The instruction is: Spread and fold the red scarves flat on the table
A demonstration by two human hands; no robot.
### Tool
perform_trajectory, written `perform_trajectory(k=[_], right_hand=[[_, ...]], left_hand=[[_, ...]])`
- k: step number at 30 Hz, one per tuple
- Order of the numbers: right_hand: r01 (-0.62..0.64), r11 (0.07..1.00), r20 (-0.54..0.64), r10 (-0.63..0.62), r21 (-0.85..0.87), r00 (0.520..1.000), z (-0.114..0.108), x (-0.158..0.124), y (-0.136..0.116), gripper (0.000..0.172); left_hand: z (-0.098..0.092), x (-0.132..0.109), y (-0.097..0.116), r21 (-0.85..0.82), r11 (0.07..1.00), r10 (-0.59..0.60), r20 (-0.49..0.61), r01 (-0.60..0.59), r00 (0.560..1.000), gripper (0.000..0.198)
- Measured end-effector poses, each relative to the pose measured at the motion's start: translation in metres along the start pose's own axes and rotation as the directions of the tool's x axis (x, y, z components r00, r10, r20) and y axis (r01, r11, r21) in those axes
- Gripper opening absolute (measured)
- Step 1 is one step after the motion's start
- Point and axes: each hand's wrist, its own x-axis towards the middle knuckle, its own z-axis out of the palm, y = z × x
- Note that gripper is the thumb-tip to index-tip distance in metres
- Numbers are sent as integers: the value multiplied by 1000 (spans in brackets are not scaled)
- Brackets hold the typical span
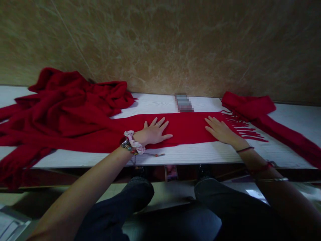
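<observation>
Scarf: a red scarf (pixel 185 129) lies spread flat along the middle of a white desk (pixel 200 154), running left to right, with its long edges parallel to the near rim.
Fringe: the scarf's tasselled fringe (pixel 242 130) fans out at its right end, loose strands lying on the bare desk.
Left hand: the left hand (pixel 154 132) rests palm down on the scarf left of centre, open, fingers spread and pointing far and right, gripping nothing.
Right hand: the right hand (pixel 220 130) lies palm down on the scarf just beside the fringe, open and flat, fingers pointing far and left, nothing in its grasp.
Wrists: a pale scrunchie (pixel 135 142) and beaded bracelets circle the left wrist; a thin dark band (pixel 245 149) crosses the right.
Left of the desk: a heap of red cloth (pixel 62 107) is piled in rumpled folds, part of it hanging over the near edge.
Right of the desk: a second red scarf (pixel 263 117) trails from the far edge toward the near right corner.
Far edge: a small blurred object (pixel 184 102) sits just beyond the flat scarf, against a brown marbled wall (pixel 175 40).
Below: the person's knees (pixel 140 192) in dark trousers show under the desk's near rim.
</observation>
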Motion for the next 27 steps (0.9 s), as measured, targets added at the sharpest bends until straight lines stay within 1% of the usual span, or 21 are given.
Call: perform_trajectory(k=[3, 5, 6, 8, 10, 11, 12, 13, 15, 18, 21, 24, 26, 27], right_hand=[[41, 999, -63, -39, 16, 997, -9, 3, -21, 53], [124, 990, -100, -117, 69, 988, -16, 5, -43, 53], [172, 980, -107, -162, 100, 981, -18, 6, -54, 53], [278, 953, -90, -268, 123, 959, -20, 6, -74, 53], [349, 931, -45, -347, 104, 937, -18, 5, -88, 52], [367, 926, -26, -366, 88, 930, -16, 4, -91, 52], [374, 925, -15, -374, 71, 927, -14, 2, -93, 51], [374, 926, -15, -374, 56, 927, -12, 1, -94, 51], [374, 926, -26, -374, 38, 927, -10, 0, -92, 51], [378, 925, -46, -376, 37, 926, -8, 0, -89, 52], [374, 926, -53, -371, 58, 927, -7, 1, -88, 51], [368, 927, -52, -365, 68, 930, -6, 1, -88, 51], [369, 927, -56, -366, 64, 929, -5, 1, -88, 51], [369, 927, -58, -366, 61, 929, -5, 2, -87, 51]], left_hand=[[-10, -9, -5, 31, 999, 42, 30, -42, 999, 71], [-16, -17, -12, 45, 994, 102, 26, -103, 994, 69], [-18, -21, -17, 51, 990, 134, 7, -134, 991, 67], [-19, -31, -32, 68, 981, 188, -66, -184, 980, 64], [-16, -41, -53, 76, 972, 232, -144, -223, 962, 60], [-14, -46, -65, 73, 964, 266, -171, -257, 949, 56], [-11, -51, -78, 66, 960, 280, -178, -272, 943, 54], [-8, -56, -91, 60, 963, 269, -169, -262, 948, 52], [-5, -67, -114, 47, 976, 218, -155, -213, 964, 51], [-4, -79, -138, 39, 991, 130, -198, -125, 972, 50], [-6, -86, -145, 52, 995, 88, -199, -79, 976, 45], [-8, -86, -141, 47, 992, 123, -140, -117, 982, 46], [-8, -84, -139, 56, 987, 158, -128, -152, 979, 50], [-9, -82, -138, 70, 986, 158, -133, -149, 979, 52]])
